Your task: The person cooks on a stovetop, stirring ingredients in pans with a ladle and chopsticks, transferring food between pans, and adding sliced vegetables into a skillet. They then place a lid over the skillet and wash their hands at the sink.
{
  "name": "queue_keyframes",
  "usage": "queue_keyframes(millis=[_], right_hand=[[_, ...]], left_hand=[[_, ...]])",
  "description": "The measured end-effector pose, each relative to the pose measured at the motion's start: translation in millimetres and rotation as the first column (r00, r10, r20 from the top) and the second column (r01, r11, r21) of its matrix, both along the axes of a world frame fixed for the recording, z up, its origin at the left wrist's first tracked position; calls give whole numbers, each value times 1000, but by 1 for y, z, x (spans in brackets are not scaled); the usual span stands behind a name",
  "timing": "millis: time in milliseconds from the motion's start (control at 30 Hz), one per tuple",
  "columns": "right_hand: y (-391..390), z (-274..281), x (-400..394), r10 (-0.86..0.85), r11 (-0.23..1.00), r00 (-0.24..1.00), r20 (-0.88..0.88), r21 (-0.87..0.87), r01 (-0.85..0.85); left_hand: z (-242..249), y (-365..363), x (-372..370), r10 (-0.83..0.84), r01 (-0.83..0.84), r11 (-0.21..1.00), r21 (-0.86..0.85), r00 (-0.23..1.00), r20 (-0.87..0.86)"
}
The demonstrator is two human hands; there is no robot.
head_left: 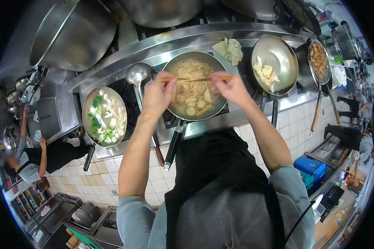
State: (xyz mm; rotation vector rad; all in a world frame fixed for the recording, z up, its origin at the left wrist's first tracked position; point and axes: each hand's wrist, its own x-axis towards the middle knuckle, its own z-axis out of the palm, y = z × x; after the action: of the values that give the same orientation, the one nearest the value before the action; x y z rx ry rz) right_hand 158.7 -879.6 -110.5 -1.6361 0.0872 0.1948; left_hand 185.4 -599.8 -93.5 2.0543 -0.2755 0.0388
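Chopsticks (pixel 195 79) lie level above the noodle pan (pixel 194 85) on the stove at centre, one end in each of your hands. To the left sits a pan of vegetables (pixel 104 117), then a ladle (pixel 138 74). Your left hand (pixel 158 94) pinches the left end; your right hand (pixel 229 87) pinches the right end. Further right stands a pan of dumplings (pixel 275 63).

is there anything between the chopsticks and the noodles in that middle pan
Nothing visible does. Both the left hand and right hand hold the chopsticks directly over the open pan, with the noodles uncovered beneath. The ladle rests left of the pan, outside it.
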Motion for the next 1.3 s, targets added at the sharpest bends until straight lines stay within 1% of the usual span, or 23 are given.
queue_keyframes(millis=[33,100,167,267,333,367,433,500,533,567,600,700,767,800,833,933,1000,1033,1100,1167,1200,1267,1300], right_hand=[[-1,-7,0,42,994,997,69,-106,-35],[-7,-16,2,143,945,971,192,-320,-76],[-31,-2,6,-26,974,997,68,-222,41],[-30,16,5,-45,952,998,47,-302,57],[3,16,4,28,996,996,81,-84,-21],[18,9,7,124,987,985,120,-114,-110],[32,3,12,215,928,962,170,-343,-147],[8,-3,8,194,920,965,178,-374,-116],[-12,-6,6,173,910,967,186,-406,-85],[-35,-8,3,91,943,986,141,-329,-40],[-47,7,-3,-28,958,998,57,-284,43],[-69,23,-17,-207,953,975,76,-209,218],[-56,5,-20,-162,963,986,47,-211,169],[-46,-9,-22,-124,969,992,12,-214,124],[-31,-20,-24,-56,978,996,69,-199,69],[13,-11,-21,-3,997,999,36,-82,5],[23,13,-18,23,997,997,71,69,-28],[18,12,-15,22,997,997,68,72,-27],[-2,8,5,-96,993,992,84,-60,101],[-7,-9,11,-86,984,981,173,-141,112],[-3,-14,10,-16,972,982,188,-228,59],[5,-15,5,209,889,937,280,-455,-63],[6,-9,0,214,886,936,280,-458,-66]], left_hand=[[-13,6,1,0,0,1000,-1,1000,3],[-9,17,6,33,-74,941,330,991,128],[15,31,8,120,-131,953,272,991,57],[26,22,4,105,-127,979,158,985,139],[8,10,12,53,-52,999,-12,990,133],[3,5,13,53,-52,999,-13,989,137],[-7,1,12,-1,-10,969,246,999,43],[-12,25,14,4,-31,969,247,994,110],[-8,40,13,70,-85,993,82,984,166],[-5,48,8,145,-129,988,-87,969,201],[5,51,2,140,-124,988,-89,971,197],[23,54,-9,173,-163,983,-82,976,130],[9,40,-11,119,-131,970,205,990,71],[7,29,-12,109,-112,965,237,994,26],[4,19,-13,106,-108,981,162,994,22],[-5,16,-12,100,-97,991,91,994,-37],[2,25,-11,189,-183,975,-129,981,39],[3,31,-9,226,-216,970,-115,970,85],[18,29,-7,268,-274,960,59,959,93],[1,20,1,249,-263,958,112,960,125],[-11,17,4,231,-256,952,166,960,156],[-21,13,3,149,-149,984,93,989,4],[-14,13,0,97,-89,992,86,991,-91]])
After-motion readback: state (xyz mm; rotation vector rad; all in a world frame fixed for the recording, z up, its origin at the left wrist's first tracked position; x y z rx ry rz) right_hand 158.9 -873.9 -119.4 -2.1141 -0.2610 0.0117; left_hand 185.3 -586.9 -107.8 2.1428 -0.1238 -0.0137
